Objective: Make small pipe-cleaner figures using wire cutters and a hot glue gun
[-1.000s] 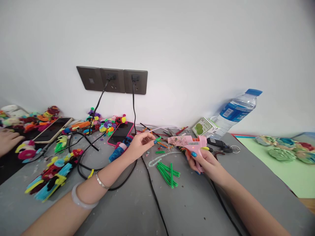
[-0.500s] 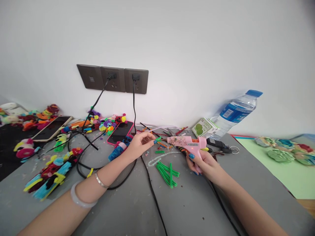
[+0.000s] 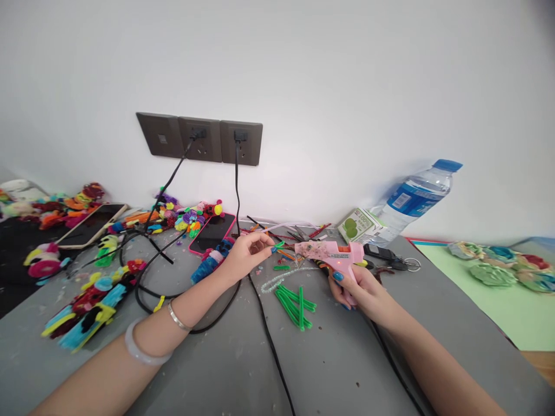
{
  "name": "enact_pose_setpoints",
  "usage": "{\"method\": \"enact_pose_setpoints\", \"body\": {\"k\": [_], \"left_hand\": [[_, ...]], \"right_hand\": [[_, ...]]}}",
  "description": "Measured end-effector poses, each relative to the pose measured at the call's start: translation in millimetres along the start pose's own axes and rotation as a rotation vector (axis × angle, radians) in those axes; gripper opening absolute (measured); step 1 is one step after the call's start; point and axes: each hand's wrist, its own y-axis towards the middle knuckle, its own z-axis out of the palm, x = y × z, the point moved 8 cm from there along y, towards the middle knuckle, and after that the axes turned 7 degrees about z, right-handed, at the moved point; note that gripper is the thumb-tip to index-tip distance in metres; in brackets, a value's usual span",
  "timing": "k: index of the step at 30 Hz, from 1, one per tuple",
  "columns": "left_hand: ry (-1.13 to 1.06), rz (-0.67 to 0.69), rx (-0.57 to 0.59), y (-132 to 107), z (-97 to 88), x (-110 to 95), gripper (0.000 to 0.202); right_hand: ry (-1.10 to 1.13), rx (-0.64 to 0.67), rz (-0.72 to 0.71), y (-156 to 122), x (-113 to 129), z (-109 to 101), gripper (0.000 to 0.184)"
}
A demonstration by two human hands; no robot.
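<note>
Between thumb and fingertips, my left hand (image 3: 248, 254) pinches a short bent piece of green pipe cleaner (image 3: 280, 245). My right hand (image 3: 358, 292) is wrapped round the handle of a pink glue gun (image 3: 333, 254), whose nozzle points left at the green piece. Whether nozzle and piece touch I cannot make out. Below them on the grey table lie several green pipe cleaners (image 3: 295, 306) in a small fan, a pale glittery strand (image 3: 277, 280) and another short green piece (image 3: 281, 267).
Black cables (image 3: 271, 341) loop over the table from the wall sockets (image 3: 199, 138). Colourful pipe-cleaner figures (image 3: 93, 306) and two phones (image 3: 212, 232) lie left. A water bottle (image 3: 418, 196), a juice carton (image 3: 358, 225) and keys (image 3: 411, 264) stand or lie right, near green paper (image 3: 468, 300).
Almost nothing differs. Both hands keep their places, with the green piece and the glue gun still held close together.
</note>
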Motion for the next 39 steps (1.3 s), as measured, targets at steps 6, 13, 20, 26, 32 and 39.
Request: {"method": "enact_pose_setpoints", "body": {"k": [6,13,20,26,32,39], "left_hand": [[0.01,0.007,-0.016,0.3,-1.1,-0.2,0.019],[0.018,0.022,-0.023,0.5,-1.7,-0.7,0.02],[0.051,0.055,-0.053,0.6,-5.2,-2.3,0.017],[0.046,0.044,-0.023,0.6,-3.0,-0.6,0.02],[0.052,0.053,-0.023,0.1,-2.9,-1.3,0.019],[0.033,0.088,-0.035,0.5,-4.5,-4.0,0.02]], "right_hand": [[0.002,0.002,-0.005,-1.0,0.7,0.0,0.061],[-0.015,0.003,-0.004,-0.3,-0.6,-1.3,0.061],[-0.004,-0.001,-0.012,-1.0,-4.3,-3.3,0.061],[0.007,-0.016,-0.029,-1.4,-7.0,-3.4,0.062],[0.013,-0.028,-0.025,-2.0,-7.3,-4.8,0.062],[-0.012,-0.017,-0.009,-0.9,-4.0,-3.6,0.061]]}}
